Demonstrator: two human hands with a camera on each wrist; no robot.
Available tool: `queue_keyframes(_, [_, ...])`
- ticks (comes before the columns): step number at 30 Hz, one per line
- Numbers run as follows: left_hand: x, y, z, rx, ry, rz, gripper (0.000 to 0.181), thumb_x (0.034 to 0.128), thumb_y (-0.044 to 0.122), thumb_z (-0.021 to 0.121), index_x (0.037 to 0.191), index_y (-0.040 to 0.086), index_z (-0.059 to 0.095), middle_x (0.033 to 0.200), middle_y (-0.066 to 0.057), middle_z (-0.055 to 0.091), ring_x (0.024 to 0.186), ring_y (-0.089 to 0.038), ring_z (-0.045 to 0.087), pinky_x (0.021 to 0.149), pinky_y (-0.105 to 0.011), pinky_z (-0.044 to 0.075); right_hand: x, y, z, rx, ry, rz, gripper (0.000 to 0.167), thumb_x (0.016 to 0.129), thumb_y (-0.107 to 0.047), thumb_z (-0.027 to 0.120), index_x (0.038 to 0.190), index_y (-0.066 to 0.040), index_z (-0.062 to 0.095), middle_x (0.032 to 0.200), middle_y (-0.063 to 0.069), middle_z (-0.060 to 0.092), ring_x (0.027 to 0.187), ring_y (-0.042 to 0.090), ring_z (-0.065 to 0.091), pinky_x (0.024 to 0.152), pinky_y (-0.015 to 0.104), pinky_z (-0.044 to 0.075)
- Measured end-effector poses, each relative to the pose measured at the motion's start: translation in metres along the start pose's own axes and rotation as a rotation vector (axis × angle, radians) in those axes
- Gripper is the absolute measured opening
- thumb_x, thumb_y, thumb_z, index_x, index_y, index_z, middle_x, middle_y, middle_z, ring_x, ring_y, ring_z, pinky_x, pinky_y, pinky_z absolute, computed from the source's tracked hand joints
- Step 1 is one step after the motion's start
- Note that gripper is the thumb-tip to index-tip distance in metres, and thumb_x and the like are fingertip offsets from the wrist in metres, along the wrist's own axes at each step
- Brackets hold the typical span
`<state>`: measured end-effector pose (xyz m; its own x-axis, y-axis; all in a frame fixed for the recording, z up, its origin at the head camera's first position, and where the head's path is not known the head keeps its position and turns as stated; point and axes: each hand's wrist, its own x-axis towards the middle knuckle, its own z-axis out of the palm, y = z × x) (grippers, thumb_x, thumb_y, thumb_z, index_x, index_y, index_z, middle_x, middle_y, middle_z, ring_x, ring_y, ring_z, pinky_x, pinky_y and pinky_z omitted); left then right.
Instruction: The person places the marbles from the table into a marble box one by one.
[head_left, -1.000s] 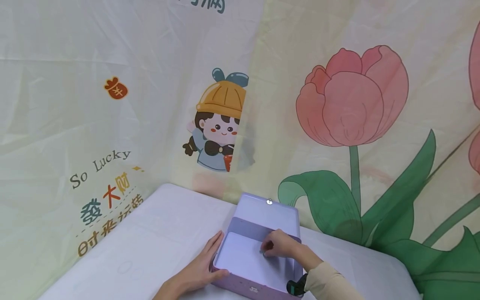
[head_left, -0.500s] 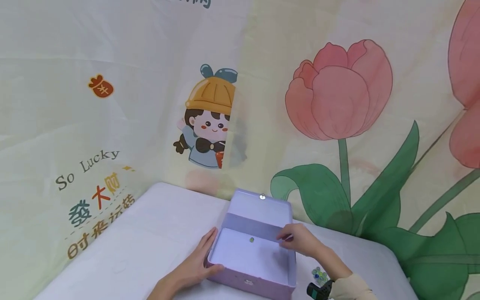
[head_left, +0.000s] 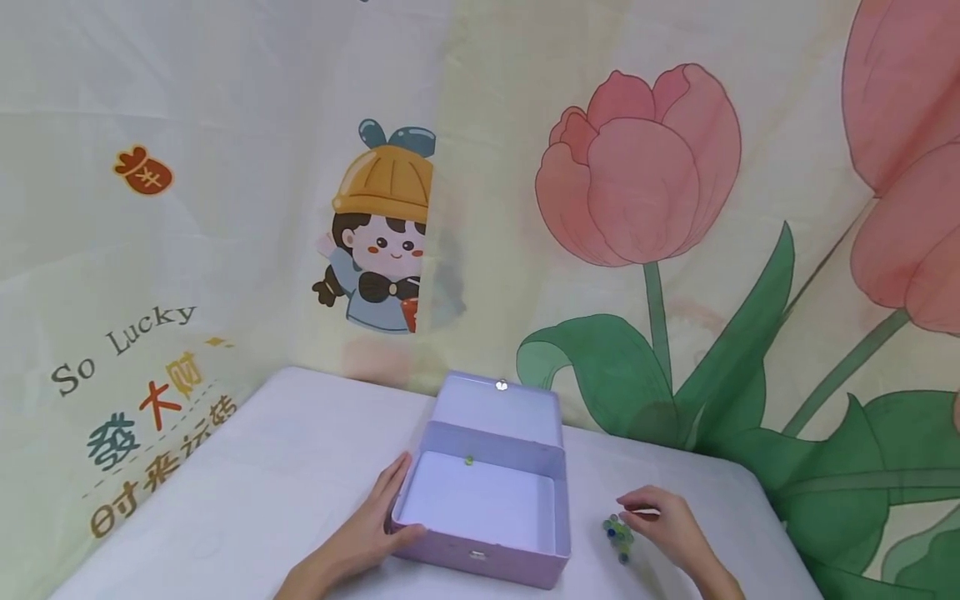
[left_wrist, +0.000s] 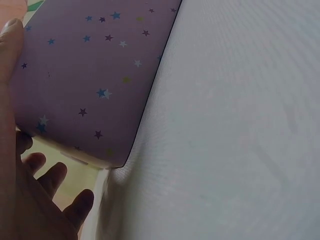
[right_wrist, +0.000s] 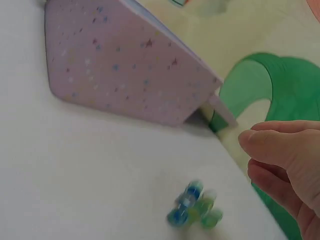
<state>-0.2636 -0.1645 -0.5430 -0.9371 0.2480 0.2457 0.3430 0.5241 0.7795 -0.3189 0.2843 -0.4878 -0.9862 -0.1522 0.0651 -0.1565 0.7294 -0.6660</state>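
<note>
A lilac box (head_left: 480, 546) with a star pattern stands on the table, its lid (head_left: 497, 408) tipped back. Inside, near the back wall, lies a small green marble (head_left: 468, 460). My left hand (head_left: 367, 529) rests against the box's front left corner, thumb on the front wall and fairly straight fingers along the side. To the right of the box, several green and blue glass marbles (head_left: 618, 535) lie in a cluster. My right hand (head_left: 663, 521) hovers just beside and above them, thumb and fingers apart, with nothing visible between them.
The white table (head_left: 247, 492) extends left and right of the box. Behind it hangs a printed cloth (head_left: 480, 208) with a large tulip and a cartoon child. A metal clasp (head_left: 477, 555) sits on the box's front.
My right hand has let go of the green marble in the box and moved right, out to the marble cluster. The left hand stays at the box corner. The head view has shifted right.
</note>
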Motion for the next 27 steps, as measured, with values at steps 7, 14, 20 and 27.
queue_keyframes(7, [-0.002, -0.002, -0.002, -0.006, 0.001, -0.012, 0.098, 0.0843, 0.033, 0.069, 0.154, 0.018, 0.002, 0.16, -0.013, 0.003, 0.143, -0.045, 0.009, 0.104, -0.069, 0.021, -0.019, 0.03, 0.021, 0.054, 0.071, 0.156, 0.016, 0.077, -0.012, 0.077, 0.092, -0.01, 0.073, 0.089, 0.0, 0.07, 0.082, 0.013, 0.064, 0.073, 0.029, 0.055])
queue_keyframes(14, [-0.001, -0.003, -0.002, -0.011, 0.002, -0.015, 0.098, 0.0848, 0.032, 0.069, 0.154, 0.02, 0.0, 0.16, -0.013, 0.002, 0.143, -0.046, 0.008, 0.102, -0.071, 0.02, -0.031, 0.046, 0.035, 0.052, 0.102, 0.221, 0.016, 0.074, -0.012, 0.079, 0.089, -0.01, 0.074, 0.084, -0.002, 0.069, 0.077, 0.012, 0.062, 0.072, 0.033, 0.054])
queue_keyframes(20, [0.0, -0.004, 0.0, -0.006, 0.013, 0.003, 0.096, 0.085, 0.03, 0.068, 0.154, 0.013, 0.003, 0.159, -0.015, 0.004, 0.142, -0.046, 0.009, 0.102, -0.071, 0.022, -0.035, 0.046, 0.041, 0.056, 0.128, 0.225, 0.014, 0.074, -0.01, 0.078, 0.087, -0.012, 0.073, 0.082, -0.003, 0.068, 0.077, 0.011, 0.061, 0.071, 0.03, 0.054])
queue_keyframes(27, [0.003, -0.002, 0.003, -0.008, 0.008, 0.014, 0.096, 0.0844, 0.03, 0.068, 0.154, 0.013, 0.004, 0.159, -0.015, 0.005, 0.143, -0.046, 0.009, 0.102, -0.071, 0.021, -0.037, 0.047, 0.047, 0.042, 0.17, 0.19, 0.016, 0.072, -0.006, 0.079, 0.085, -0.014, 0.073, 0.08, -0.004, 0.068, 0.076, 0.01, 0.062, 0.067, 0.025, 0.053])
